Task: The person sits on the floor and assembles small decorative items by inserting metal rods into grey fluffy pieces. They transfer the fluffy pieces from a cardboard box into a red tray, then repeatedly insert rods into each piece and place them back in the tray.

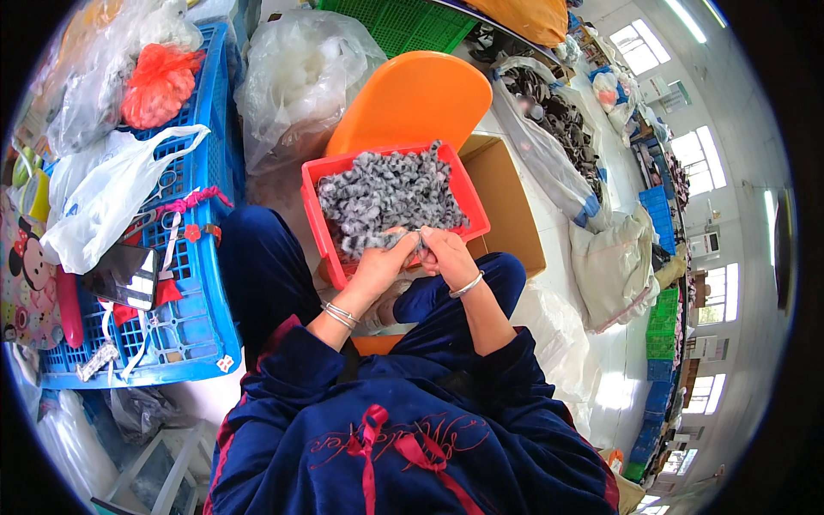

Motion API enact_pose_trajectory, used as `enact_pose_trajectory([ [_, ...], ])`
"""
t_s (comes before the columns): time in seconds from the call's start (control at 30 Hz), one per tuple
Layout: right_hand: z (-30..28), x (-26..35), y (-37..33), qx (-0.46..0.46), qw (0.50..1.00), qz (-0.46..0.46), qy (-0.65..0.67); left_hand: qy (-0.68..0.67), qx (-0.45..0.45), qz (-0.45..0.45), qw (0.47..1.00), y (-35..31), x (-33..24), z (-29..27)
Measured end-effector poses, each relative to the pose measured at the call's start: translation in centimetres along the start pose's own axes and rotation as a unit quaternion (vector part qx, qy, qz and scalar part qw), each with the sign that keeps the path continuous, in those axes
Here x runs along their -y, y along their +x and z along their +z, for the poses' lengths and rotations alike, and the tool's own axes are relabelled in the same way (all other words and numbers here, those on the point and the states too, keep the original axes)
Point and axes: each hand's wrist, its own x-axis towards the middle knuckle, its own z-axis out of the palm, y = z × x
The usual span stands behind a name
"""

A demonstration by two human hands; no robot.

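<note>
A red plastic bin (315,219) in front of my knees is heaped with grey-and-black striped fluffy plush pieces (390,193). Over its near edge, my left hand (382,264) pinches one such plush piece (375,241) between thumb and fingers. Close against it, my right hand (448,260) has its fingertips closed on the other end of the same piece. Whether a small tool or thread is between the fingertips is too small to make out.
An orange chair (412,94) stands behind the bin, beside an open cardboard box (506,202). To the left, a blue plastic crate (193,343) carries a phone (122,275), scissors and plastic bags. A clear bag (296,86) of white stuffing and a long sack (549,129) lie farther off.
</note>
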Motion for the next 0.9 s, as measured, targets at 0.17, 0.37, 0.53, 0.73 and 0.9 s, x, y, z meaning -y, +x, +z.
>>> enact_pose_trajectory([
  [0.17,0.8,-0.3,0.1,-0.057,0.996,-0.055,-0.032,0.016,-0.014,-0.035,0.999,0.2,0.8,0.0],
  [0.37,0.7,-1.0,0.7,-0.077,0.985,-0.109,-0.111,0.005,-0.039,-0.026,0.999,0.0,0.6,0.4],
  [0.53,0.3,-0.8,0.5,-0.062,0.989,-0.095,-0.090,-0.003,-0.013,-0.058,0.998,-0.7,-0.4,1.0],
  [0.73,1.3,-0.6,0.2,-0.049,0.997,-0.052,0.037,-0.059,0.013,-0.003,0.998,-0.4,0.8,0.7],
  [0.9,0.7,-1.3,0.5,-0.016,0.996,-0.074,0.052,-0.123,-0.022,-0.009,0.992,-0.7,0.1,1.8],
])
